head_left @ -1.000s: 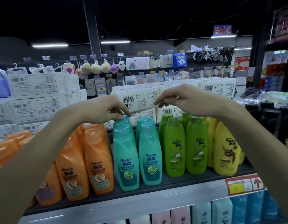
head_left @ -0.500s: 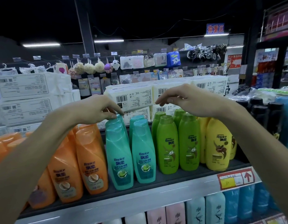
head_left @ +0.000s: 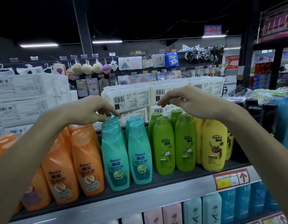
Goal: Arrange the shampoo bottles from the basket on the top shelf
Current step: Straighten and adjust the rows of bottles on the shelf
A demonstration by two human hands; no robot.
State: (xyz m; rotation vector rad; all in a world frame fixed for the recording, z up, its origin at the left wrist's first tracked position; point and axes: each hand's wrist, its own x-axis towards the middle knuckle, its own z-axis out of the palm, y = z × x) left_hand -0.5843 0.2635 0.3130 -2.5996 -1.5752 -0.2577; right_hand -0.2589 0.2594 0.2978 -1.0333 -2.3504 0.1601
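Little change from half a second ago: both hands stay over the top shelf (head_left: 140, 201). Left hand (head_left: 90, 110) fingers (head_left: 115, 113) narrow, tips touching a rear teal shampoo bottle (head_left: 113, 119) cap. Right hand (head_left: 191, 101) fingers loosely open, empty, above the green shampoo bottles (head_left: 174, 143).

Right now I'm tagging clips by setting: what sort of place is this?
Most likely a supermarket toiletries aisle: rows of shampoo bottles on a shelf with a price tag, and bath sponges hanging behind.

The top shelf (head_left: 156, 198) carries upright shampoo rows: orange bottles (head_left: 86, 160) left of the left fingers (head_left: 106, 118), teal bottles (head_left: 115, 156) beneath them, green bottles (head_left: 164, 147) and yellow bottles (head_left: 214, 144) under the right fingers (head_left: 162, 103).
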